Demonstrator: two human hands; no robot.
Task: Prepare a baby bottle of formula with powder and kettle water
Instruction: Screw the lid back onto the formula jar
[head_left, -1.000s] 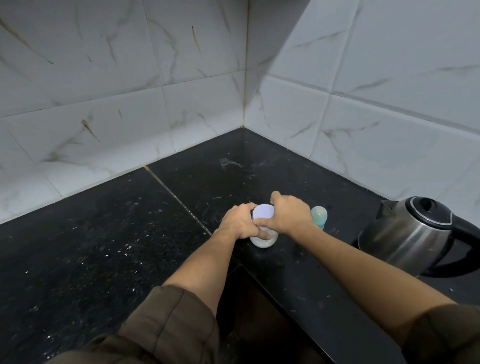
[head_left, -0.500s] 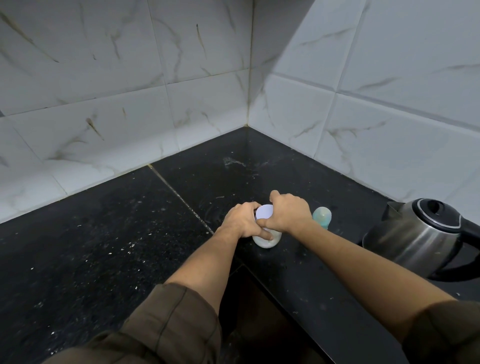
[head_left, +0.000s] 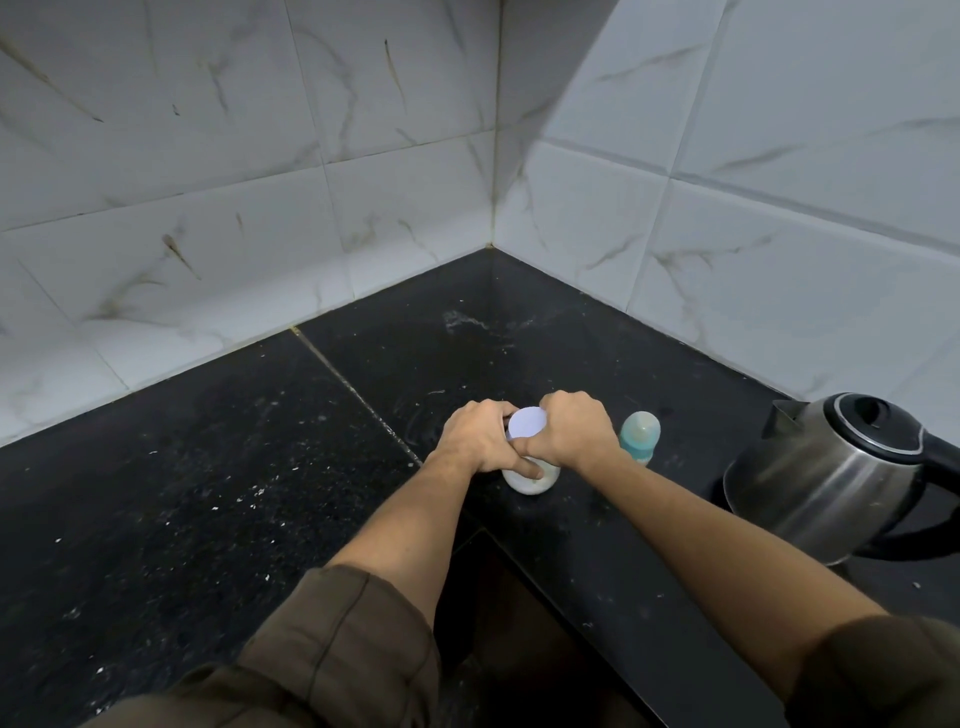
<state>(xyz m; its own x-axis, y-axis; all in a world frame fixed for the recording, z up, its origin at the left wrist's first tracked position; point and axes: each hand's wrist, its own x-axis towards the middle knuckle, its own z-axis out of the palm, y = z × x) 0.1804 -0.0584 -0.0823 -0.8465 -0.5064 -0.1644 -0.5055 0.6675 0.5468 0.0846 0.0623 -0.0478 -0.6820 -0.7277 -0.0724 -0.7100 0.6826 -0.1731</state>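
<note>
Left hand (head_left: 475, 439) fingers clamped the powder tub (head_left: 527, 483), right hand (head_left: 569, 431) fingers its lid (head_left: 525, 423). A baby bottle (head_left: 640, 434) stood just right of them.

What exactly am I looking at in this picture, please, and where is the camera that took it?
There is no machine here: a person works with two bare hands. The single picture comes from a wide-angle camera worn on the person's head, looking forward and down, so the arms reach in from the bottom edge. The surface is a dark stone counter in a corner of white tiled walls. On it stand a small white tub, a teal baby bottle just to its right, and a steel kettle further right. The left hand has its grip round the tub's body; the right hand grips the tub's pale lid, probably to open it. What the tub holds cannot be seen.
</note>
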